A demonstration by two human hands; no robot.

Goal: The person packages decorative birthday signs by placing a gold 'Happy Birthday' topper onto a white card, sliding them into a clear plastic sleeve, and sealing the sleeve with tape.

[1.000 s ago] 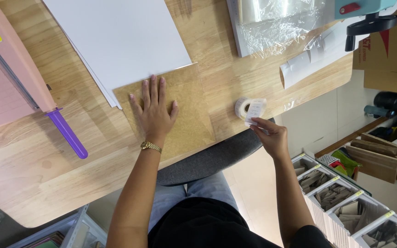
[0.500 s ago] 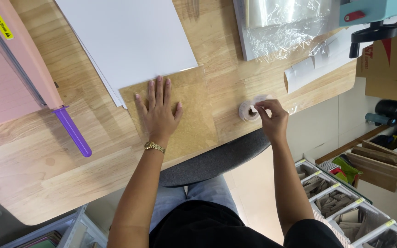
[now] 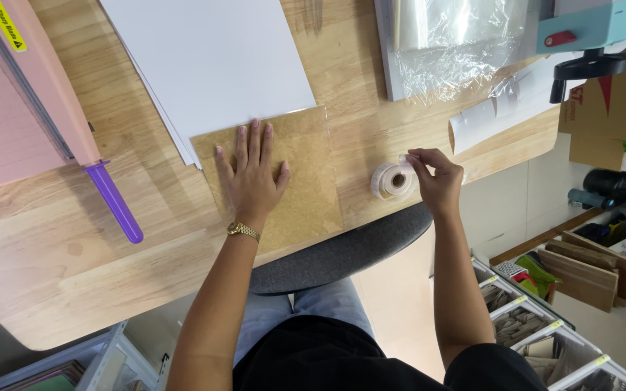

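The small white roll of tape (image 3: 391,180) stands at the table's near edge, just left of the right hand (image 3: 436,185), whose fingers pinch its loose end. The left hand (image 3: 253,177) lies spread on the flat brown sheet in a clear sleeve (image 3: 306,181).

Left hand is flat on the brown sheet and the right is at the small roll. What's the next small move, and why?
Probably peel one piece free with the right hand: its fingertips pinch the loose end of the small white roll, which lies on the table beside the brown sheet. The left hand already presses that sheet flat.
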